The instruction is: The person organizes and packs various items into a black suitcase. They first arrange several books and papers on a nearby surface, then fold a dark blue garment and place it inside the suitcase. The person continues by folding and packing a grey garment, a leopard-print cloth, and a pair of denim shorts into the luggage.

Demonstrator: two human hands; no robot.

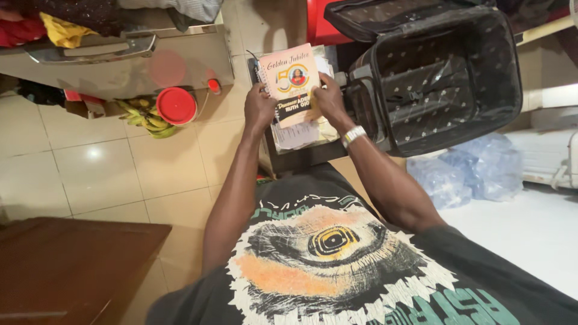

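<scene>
Both hands hold a stack of booklets and papers in front of me. My left hand [259,108] grips the stack's left edge. My right hand [330,99], with a white wristband, grips its right edge. On top lies a pink and cream spiral-bound booklet [290,75] with a round portrait on its cover. Loose white papers [298,135] stick out beneath it. The stack rests over a dark low stand [301,157].
An open black suitcase [445,78] with a patterned lining stands just right of the hands. Crumpled clear plastic bags [469,171] lie below it. A red round lid [176,105] and bananas [147,120] sit on the tiled floor at left. A brown wooden table [66,265] is at lower left.
</scene>
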